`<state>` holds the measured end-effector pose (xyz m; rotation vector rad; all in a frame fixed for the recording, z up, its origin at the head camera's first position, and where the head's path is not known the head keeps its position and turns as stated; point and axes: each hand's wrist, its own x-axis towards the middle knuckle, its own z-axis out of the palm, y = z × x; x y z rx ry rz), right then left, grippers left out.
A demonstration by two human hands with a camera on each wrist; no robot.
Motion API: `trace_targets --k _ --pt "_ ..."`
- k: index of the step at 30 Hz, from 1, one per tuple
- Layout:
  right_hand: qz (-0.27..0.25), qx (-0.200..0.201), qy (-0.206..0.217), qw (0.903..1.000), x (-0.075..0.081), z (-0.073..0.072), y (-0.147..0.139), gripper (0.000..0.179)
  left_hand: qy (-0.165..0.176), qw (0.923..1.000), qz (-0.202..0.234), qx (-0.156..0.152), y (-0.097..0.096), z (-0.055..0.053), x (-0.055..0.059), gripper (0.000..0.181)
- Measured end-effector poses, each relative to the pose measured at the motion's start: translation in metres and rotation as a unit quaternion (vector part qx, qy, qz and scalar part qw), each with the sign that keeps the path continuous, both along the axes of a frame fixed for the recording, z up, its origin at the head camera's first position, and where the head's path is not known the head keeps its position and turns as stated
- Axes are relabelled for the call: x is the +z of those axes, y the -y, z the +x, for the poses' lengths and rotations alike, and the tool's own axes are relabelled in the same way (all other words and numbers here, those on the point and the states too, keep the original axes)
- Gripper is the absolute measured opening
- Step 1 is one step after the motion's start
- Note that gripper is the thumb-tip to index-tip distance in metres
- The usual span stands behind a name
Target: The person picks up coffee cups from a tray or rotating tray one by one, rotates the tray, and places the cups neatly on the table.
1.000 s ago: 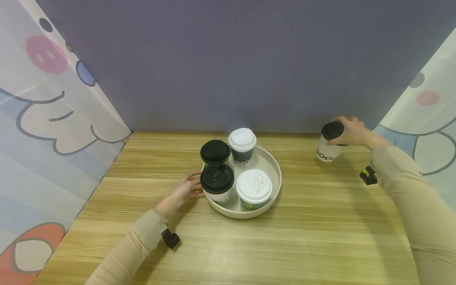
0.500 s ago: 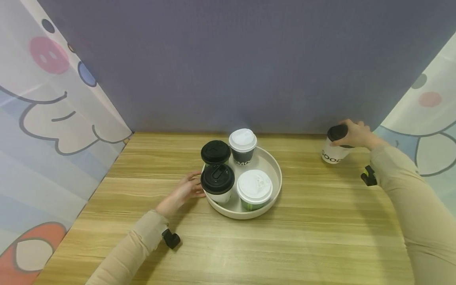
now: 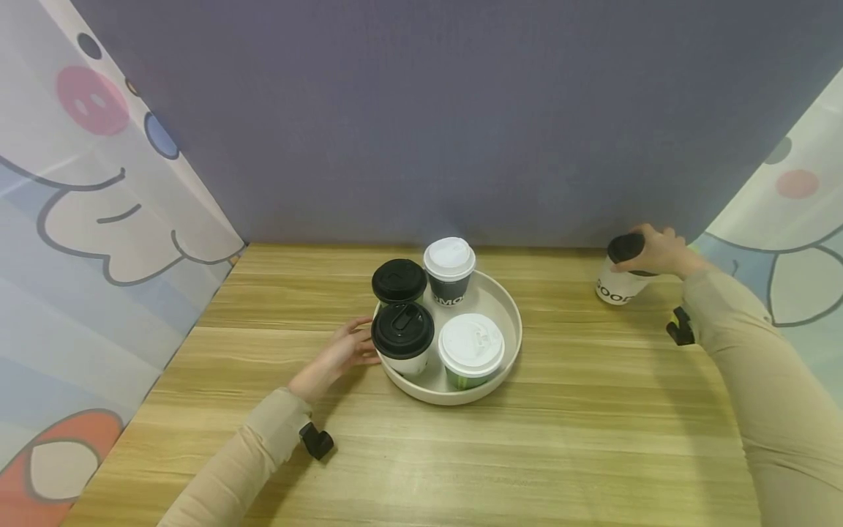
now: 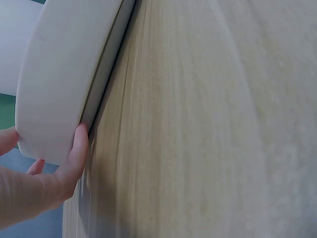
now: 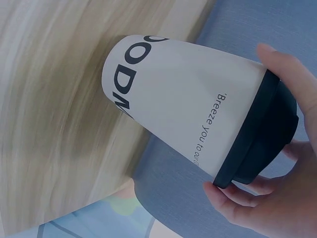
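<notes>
One lone cup (image 3: 612,282) is well to the right of the round tray (image 3: 435,397) in the head view, up near the grey wall (image 3: 428,146). The right hand (image 3: 661,252) has it by its black lid (image 3: 622,247). Inside the tray, two black-lidded cups (image 3: 403,333) stand on the left, one in front of the other, and two white-lidded cups (image 3: 471,348) stand to the right of them. The left hand (image 3: 349,345) is at the tray's left side. The black-lidded cups look very close together, so a bump to the tray might knock one into the other. In the left wrist view, the left hand holds the tray's side, with one finger low down by the table (image 4: 188,124). If it pulled or pushed too hard, the tray could slide or tip, and all the cups inside could wobble. In the right wrist view, the fingers and thumb of the right hand squeeze round the lid of the lone cup, and the tray is out of sight. The cup looks tilted, and I can't tell if its bottom touches the table. If the lid is loose, it could pop off when the cup's weight hangs from it, and the cup could drop, fall over and roll toward the tray
</notes>
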<state>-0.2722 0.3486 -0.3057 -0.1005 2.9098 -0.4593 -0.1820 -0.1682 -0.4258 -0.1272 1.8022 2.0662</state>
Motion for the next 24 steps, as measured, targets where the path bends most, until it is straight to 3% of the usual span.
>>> trace_targets --k 24 --pt "-0.005 -0.005 0.016 0.9999 -0.0094 0.0027 -0.0096 0.098 -0.002 1.0 -0.004 -0.002 -0.0008 0.0025 0.0018 0.048"
